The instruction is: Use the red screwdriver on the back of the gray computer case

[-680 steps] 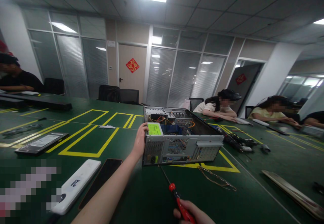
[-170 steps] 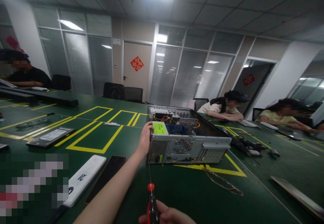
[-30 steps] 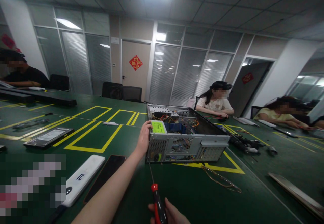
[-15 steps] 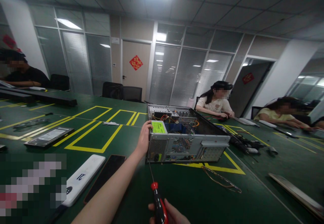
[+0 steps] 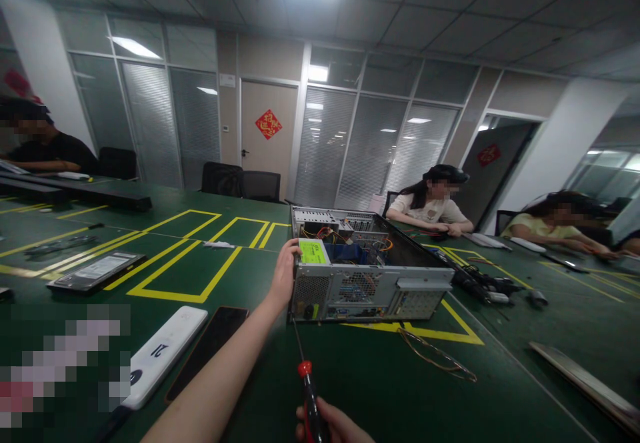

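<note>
An open computer case [image 5: 385, 289] lies on the green table, its rear panel facing me and its cover off. Inside are wires and a power supply [image 5: 314, 253] with a bright green label. My left hand [image 5: 284, 275] grips the case's left side, fingers curled over the top edge by the power supply. Low in the view, my right hand [image 5: 336, 421] is closed round the black-and-red handle of a screwdriver [image 5: 311, 389]. Its thin shaft points up to the rear panel's lower left corner; I cannot tell whether the tip sits in a screw.
Left of me are a hard drive [image 5: 97, 271], a white device marked 21 [image 5: 165, 353] and a dark phone [image 5: 210, 349]. To the right lie a loose cable [image 5: 437, 355], black cables [image 5: 487, 283] and a metal panel [image 5: 585, 379]. Other people sit around the table.
The screwdriver handle has turned slightly in my right hand, and the fingers have shifted on it. My left hand and the case have stayed put. A co-worker at right has moved their head and hands.
</note>
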`<state>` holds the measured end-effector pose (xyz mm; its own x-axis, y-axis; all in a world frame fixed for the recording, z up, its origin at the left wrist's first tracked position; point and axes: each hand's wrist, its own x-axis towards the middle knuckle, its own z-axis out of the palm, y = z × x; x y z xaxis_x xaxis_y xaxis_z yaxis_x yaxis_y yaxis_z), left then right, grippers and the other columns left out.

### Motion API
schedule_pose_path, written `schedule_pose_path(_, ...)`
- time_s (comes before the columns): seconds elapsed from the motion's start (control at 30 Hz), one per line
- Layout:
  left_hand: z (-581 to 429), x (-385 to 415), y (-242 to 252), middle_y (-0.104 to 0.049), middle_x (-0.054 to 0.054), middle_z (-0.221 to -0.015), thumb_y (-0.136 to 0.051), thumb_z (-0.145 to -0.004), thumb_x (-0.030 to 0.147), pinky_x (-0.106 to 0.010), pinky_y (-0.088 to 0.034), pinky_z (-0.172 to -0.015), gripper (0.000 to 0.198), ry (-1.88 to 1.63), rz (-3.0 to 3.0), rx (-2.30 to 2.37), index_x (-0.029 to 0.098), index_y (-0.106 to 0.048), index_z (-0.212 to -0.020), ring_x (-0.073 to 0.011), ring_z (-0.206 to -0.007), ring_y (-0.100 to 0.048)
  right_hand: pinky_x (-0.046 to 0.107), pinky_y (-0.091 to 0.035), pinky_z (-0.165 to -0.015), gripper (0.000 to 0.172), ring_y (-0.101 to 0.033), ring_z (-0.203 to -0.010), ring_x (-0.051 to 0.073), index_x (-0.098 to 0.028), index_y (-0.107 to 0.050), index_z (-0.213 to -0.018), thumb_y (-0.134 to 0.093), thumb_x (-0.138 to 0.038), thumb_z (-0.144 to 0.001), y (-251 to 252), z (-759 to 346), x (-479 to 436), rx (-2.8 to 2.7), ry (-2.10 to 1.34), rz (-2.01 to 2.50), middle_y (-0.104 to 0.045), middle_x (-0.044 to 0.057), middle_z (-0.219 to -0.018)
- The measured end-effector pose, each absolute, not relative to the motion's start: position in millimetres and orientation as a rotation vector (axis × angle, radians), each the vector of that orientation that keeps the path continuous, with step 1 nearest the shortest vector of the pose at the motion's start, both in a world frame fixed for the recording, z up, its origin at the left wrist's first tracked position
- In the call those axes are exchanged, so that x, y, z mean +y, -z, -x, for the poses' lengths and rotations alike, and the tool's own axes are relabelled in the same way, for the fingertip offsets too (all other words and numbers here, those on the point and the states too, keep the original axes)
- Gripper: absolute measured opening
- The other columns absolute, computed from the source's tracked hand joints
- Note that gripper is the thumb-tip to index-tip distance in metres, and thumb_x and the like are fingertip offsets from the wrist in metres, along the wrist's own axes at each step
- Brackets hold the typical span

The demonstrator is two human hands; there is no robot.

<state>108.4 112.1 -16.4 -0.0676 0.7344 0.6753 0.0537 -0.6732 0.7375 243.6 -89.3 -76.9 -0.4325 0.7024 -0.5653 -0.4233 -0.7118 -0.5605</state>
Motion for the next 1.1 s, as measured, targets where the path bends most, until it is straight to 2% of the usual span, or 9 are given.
schedule_pose_path(0.1,-108.5,112.1,16.5,-0.055,-0.007,-0.134,-0.026,-0.097,0.052,-0.039,-0.035,-0.114,0.044,-1.793,-1.711,0.84,0.023,-0.059,-0.096,-0.0206,-0.131,-0.048,0.017,-0.046,-0.063,0.034,-0.062,-0.061,0.009,-0.006,-0.073,-0.089,-0.072,-0.04,-0.081,71.0,-240.1,-88.4,-0.436,-2.184,1.041,-0.069,0.006,-0.071)
schedule_pose_path(0.17,-108.8,112.3,16.7,-0.055,-0.008,-0.135,-0.026,-0.097,0.052,-0.04,-0.035,-0.114,0.044,-1.794,-1.707,0.838,0.023,-0.059,-0.096,-0.0207,-0.131,-0.048,0.017,-0.044,-0.057,0.033,-0.059,-0.054,0.008,-0.007,-0.073,-0.088,-0.067,-0.039,-0.084,68.1,-240.2,-87.8,-0.398,-2.195,1.002,-0.067,0.005,-0.066)
schedule_pose_path(0.27,-109.0,112.6,17.0,-0.055,-0.008,-0.134,-0.026,-0.097,0.053,-0.04,-0.034,-0.115,0.045,-1.796,-1.708,0.83,0.022,-0.059,-0.096,-0.0209,-0.131,-0.048,0.015,-0.036,-0.046,0.028,-0.049,-0.044,0.006,-0.012,-0.07,-0.08,-0.065,-0.038,-0.086,65.4,-242.7,-88.3,-0.329,-2.18,0.967,-0.063,0.002,-0.059)
schedule_pose_path(0.4,-108.8,112.6,17.3,-0.055,-0.008,-0.134,-0.027,-0.097,0.052,-0.041,-0.034,-0.115,0.043,-1.802,-1.708,0.812,0.023,-0.059,-0.096,-0.0214,-0.132,-0.048,0.012,-0.033,-0.044,0.03,-0.044,-0.042,0.004,-0.011,-0.066,-0.069,-0.069,-0.037,-0.084,63.7,-245.6,-91.6,-0.372,-2.261,0.965,-0.052,-0.003,-0.049)
schedule_pose_path(0.6,-109.7,113.7,18.1,-0.055,-0.008,-0.134,-0.028,-0.097,0.052,-0.041,-0.034,-0.115,0.042,-1.802,-1.681,0.809,0.023,-0.059,-0.095,-0.0215,-0.131,-0.048,0.014,-0.033,-0.042,0.023,-0.046,-0.041,0.003,-0.01,-0.067,-0.078,-0.07,-0.033,-0.083,64.0,-242.9,-89.3,-0.311,-2.159,0.935,-0.066,0.002,-0.064)
schedule_pose_path(0.73,-109.6,114.1,18.0,-0.054,-0.008,-0.134,-0.028,-0.097,0.053,-0.041,-0.033,-0.115,0.044,-1.795,-1.688,0.811,0.023,-0.06,-0.096,-0.0216,-0.131,-0.047,0.015,-0.041,-0.049,0.022,-0.055,-0.047,0.007,-0.01,-0.068,-0.079,-0.074,-0.031,-0.079,69.2,-241.9,-86.7,-0.314,-2.153,1.059,-0.067,0.003,-0.065)
schedule_pose_path(0.93,-109.4,114.5,19.2,-0.053,-0.009,-0.136,-0.025,-0.097,0.053,-0.041,-0.033,-0.116,0.046,-1.796,-1.714,0.826,0.022,-0.059,-0.097,-0.0211,-0.132,-0.047,0.017,-0.042,-0.055,0.039,-0.057,-0.051,0.008,-0.013,-0.071,-0.081,-0.082,-0.047,-0.066,79.1,-242.5,-86.4,-0.465,-2.174,1.025,-0.066,0.001,-0.061)
schedule_pose_path(1.07,-110.0,115.2,19.9,-0.054,-0.008,-0.135,-0.026,-0.098,0.051,-0.041,-0.034,-0.115,0.044,-1.804,-1.728,0.827,0.022,-0.059,-0.097,-0.021,-0.132,-0.048,0.018,-0.038,-0.055,0.054,-0.054,-0.052,0.007,-0.015,-0.071,-0.089,-0.083,-0.058,-0.059,58.7,-245.9,-90.9,-0.617,-2.142,0.838,-0.065,-0.001,-0.064)
schedule_pose_path(1.1,-110.2,115.4,20.0,-0.054,-0.008,-0.135,-0.026,-0.098,0.051,-0.041,-0.034,-0.115,0.044,-1.804,-1.726,0.826,0.022,-0.059,-0.097,-0.021,-0.131,-0.048,0.018,-0.035,-0.052,0.054,-0.053,-0.051,0.006,-0.017,-0.07,-0.092,-0.082,-0.059,-0.061,51.0,-246.6,-91.6,-0.65,-2.114,0.795,-0.064,-0.002,-0.066)
